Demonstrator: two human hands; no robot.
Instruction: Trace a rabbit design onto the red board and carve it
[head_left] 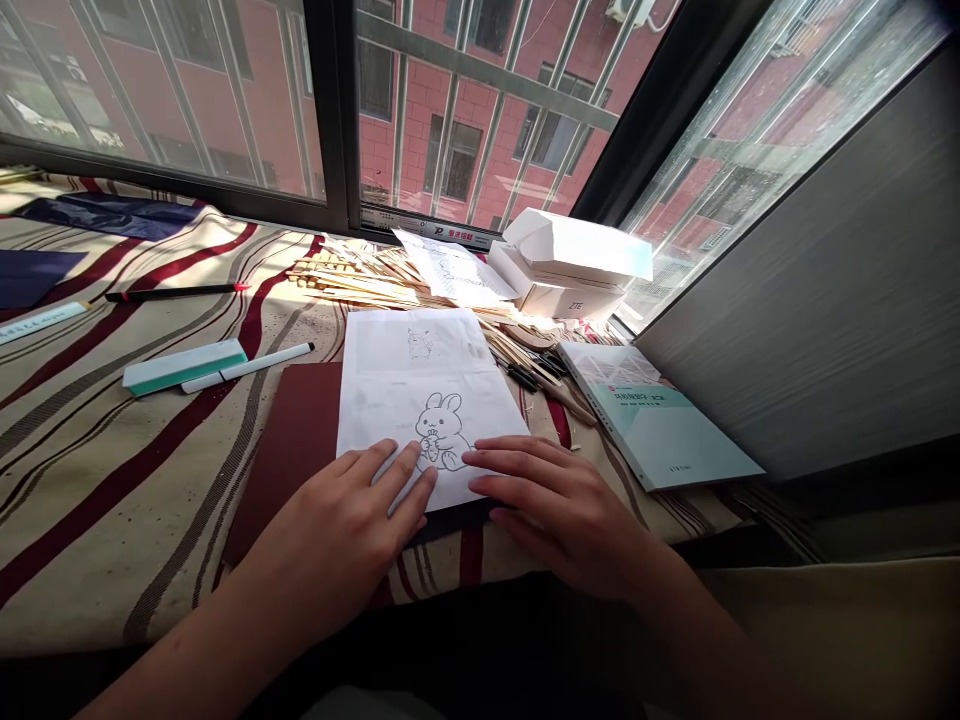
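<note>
Your left hand [352, 515] and right hand [551, 500] lie flat with open grip, fingers spread, on a thin white sheet [427, 400] with a rabbit outline — it rests over smooth dark-red card [296, 440] on the striped cloth tabletop [112, 480].

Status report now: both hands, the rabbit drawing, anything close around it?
Left hand and right hand flat, open, pressing rabbit drawing sheet. Sheet lies on dark red paper. Book right; wooden sticks behind.
</note>
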